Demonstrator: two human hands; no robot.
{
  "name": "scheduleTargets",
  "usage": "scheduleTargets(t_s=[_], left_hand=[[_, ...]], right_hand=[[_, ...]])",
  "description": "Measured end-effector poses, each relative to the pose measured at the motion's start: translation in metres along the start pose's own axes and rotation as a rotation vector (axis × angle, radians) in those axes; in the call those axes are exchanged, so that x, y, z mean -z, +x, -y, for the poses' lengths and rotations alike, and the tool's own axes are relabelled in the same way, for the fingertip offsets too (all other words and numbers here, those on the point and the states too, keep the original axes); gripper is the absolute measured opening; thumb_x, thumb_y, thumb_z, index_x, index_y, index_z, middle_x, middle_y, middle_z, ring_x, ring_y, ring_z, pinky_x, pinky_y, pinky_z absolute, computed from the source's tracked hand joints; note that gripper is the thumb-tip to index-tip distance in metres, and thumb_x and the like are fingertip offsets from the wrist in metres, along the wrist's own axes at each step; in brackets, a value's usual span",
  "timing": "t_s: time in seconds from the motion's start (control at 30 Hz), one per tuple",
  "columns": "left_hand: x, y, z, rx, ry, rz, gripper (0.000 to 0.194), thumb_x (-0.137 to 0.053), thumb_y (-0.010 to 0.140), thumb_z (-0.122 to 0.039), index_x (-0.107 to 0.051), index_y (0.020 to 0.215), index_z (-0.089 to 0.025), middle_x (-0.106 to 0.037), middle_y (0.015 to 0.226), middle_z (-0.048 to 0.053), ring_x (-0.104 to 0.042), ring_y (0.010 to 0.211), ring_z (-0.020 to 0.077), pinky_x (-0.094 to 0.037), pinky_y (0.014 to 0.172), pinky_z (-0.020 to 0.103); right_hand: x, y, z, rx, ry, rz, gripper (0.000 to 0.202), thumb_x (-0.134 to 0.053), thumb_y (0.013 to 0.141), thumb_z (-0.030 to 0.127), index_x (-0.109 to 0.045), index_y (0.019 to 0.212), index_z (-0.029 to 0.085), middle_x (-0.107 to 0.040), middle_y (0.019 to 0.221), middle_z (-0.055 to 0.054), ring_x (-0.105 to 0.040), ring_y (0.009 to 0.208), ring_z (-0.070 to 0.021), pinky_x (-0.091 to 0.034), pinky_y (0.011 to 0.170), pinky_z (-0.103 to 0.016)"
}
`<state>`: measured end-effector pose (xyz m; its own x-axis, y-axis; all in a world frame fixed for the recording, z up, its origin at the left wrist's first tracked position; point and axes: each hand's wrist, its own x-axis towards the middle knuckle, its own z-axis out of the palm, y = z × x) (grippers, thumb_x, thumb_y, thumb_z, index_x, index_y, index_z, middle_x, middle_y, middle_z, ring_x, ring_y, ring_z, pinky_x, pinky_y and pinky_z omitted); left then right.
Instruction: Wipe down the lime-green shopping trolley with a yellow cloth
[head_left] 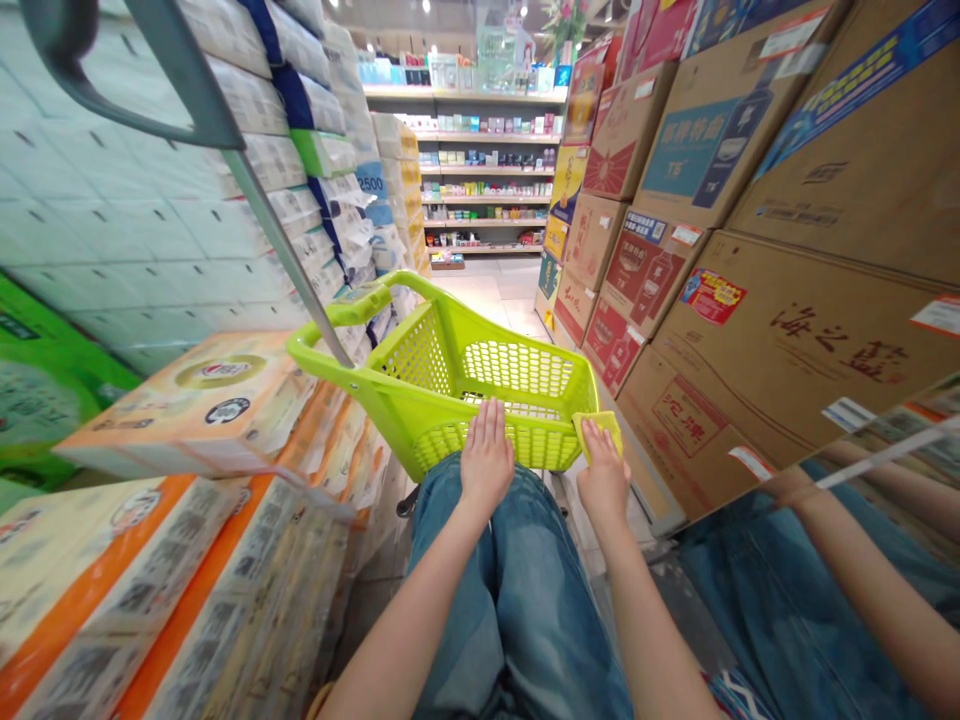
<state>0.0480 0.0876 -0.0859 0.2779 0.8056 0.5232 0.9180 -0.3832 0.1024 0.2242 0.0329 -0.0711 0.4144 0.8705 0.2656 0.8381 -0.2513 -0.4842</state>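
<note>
A lime-green plastic shopping basket on wheels stands in front of my knees, with a grey pull handle rising from its left end. My left hand lies on the near rim of the basket, fingers stretched out and close together. At the right end, my right hand presses a yellow cloth against the basket's near corner, fingers bent over it. Part of the cloth is hidden under that hand. The basket's interior shows only its own perforated walls and floor.
Packs of tissue paper are stacked close on the left. Cardboard cartons form a wall on the right, above a reflective panel. Shelves of small goods stand at the aisle's far end, beyond the pale floor.
</note>
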Motion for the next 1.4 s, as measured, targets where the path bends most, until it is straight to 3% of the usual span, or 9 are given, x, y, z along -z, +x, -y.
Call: scheduleTargets(t_s=[0.17,0.27,0.47,0.77,0.93,1.07,1.17,1.27,1.4], left_hand=[[-0.002,0.0,0.001,0.002,0.018,0.016,0.067,-0.036,0.092,-0.019,-0.015,0.155,-0.007,-0.026,0.161,0.013,-0.015,0.151,0.0221,-0.024,0.122,0.043],[-0.001,0.0,0.002,-0.007,0.03,0.036,0.066,-0.037,0.092,-0.019,-0.019,0.154,-0.007,-0.027,0.161,0.012,-0.015,0.151,0.0225,-0.025,0.122,0.043],[0.001,0.0,0.0,0.007,0.019,0.025,0.066,-0.035,0.094,-0.02,-0.015,0.155,-0.007,-0.024,0.162,0.012,-0.012,0.152,0.0208,-0.022,0.122,0.041],[0.001,0.0,0.0,0.002,-0.012,0.011,0.067,-0.035,0.093,-0.02,-0.012,0.155,-0.007,-0.025,0.162,0.012,-0.013,0.152,0.0217,-0.023,0.123,0.042],[-0.001,0.0,0.001,-0.003,-0.024,-0.004,0.069,-0.034,0.093,-0.02,-0.009,0.156,-0.008,-0.025,0.162,0.011,-0.014,0.151,0.0217,-0.023,0.122,0.043],[-0.001,-0.001,0.002,0.0,-0.022,0.004,0.068,-0.035,0.093,-0.019,-0.012,0.156,-0.01,-0.026,0.161,0.011,-0.015,0.151,0.0219,-0.025,0.121,0.044],[0.0,-0.001,0.003,-0.003,-0.001,0.027,0.065,-0.035,0.092,-0.018,-0.019,0.155,-0.008,-0.026,0.161,0.012,-0.015,0.151,0.0224,-0.025,0.122,0.044],[0.0,-0.001,0.002,-0.008,-0.004,0.024,0.064,-0.034,0.094,-0.02,-0.019,0.154,-0.007,-0.026,0.161,0.012,-0.014,0.151,0.0221,-0.024,0.122,0.043],[0.001,0.0,0.001,-0.001,-0.023,0.007,0.067,-0.034,0.094,-0.02,-0.01,0.156,-0.008,-0.025,0.161,0.012,-0.014,0.151,0.0213,-0.024,0.122,0.043]], right_hand=[[-0.01,-0.007,0.072,0.175,-0.048,0.131,0.074,-0.038,0.078,0.003,-0.042,0.147,0.031,-0.043,0.153,0.001,-0.029,0.146,-0.0189,-0.024,0.114,-0.05],[-0.018,-0.01,0.091,0.255,-0.048,0.152,0.069,-0.037,0.083,0.007,-0.041,0.148,0.031,-0.041,0.155,0.001,-0.027,0.147,-0.0179,-0.022,0.115,-0.05],[-0.016,-0.009,0.053,0.305,-0.012,0.095,0.079,-0.037,0.076,-0.001,-0.041,0.148,0.03,-0.042,0.154,0.004,-0.028,0.146,-0.0142,-0.023,0.117,-0.043],[-0.003,-0.006,-0.02,0.112,0.107,-0.042,0.083,-0.036,0.066,-0.002,-0.046,0.145,0.023,-0.048,0.15,0.0,-0.034,0.144,-0.0163,-0.031,0.115,-0.039],[-0.01,-0.008,0.015,0.059,-0.003,-0.046,0.08,-0.036,0.071,0.0,-0.043,0.147,0.025,-0.046,0.151,-0.001,-0.033,0.144,-0.0199,-0.03,0.112,-0.047],[-0.02,-0.013,0.07,0.217,-0.034,0.09,0.074,-0.036,0.078,0.002,-0.041,0.147,0.029,-0.043,0.153,0.001,-0.03,0.145,-0.0193,-0.025,0.113,-0.051],[-0.024,-0.015,0.09,0.271,-0.022,0.132,0.069,-0.035,0.084,0.005,-0.04,0.148,0.029,-0.041,0.155,0.001,-0.027,0.146,-0.018,-0.022,0.115,-0.05],[-0.022,-0.015,0.08,0.312,-0.02,0.117,0.071,-0.036,0.082,0.003,-0.04,0.148,0.029,-0.041,0.154,0.002,-0.028,0.146,-0.0159,-0.022,0.116,-0.046],[-0.015,-0.01,0.041,0.291,-0.018,0.066,0.08,-0.038,0.074,-0.002,-0.04,0.148,0.029,-0.043,0.154,0.002,-0.029,0.145,-0.0151,-0.024,0.116,-0.041]])
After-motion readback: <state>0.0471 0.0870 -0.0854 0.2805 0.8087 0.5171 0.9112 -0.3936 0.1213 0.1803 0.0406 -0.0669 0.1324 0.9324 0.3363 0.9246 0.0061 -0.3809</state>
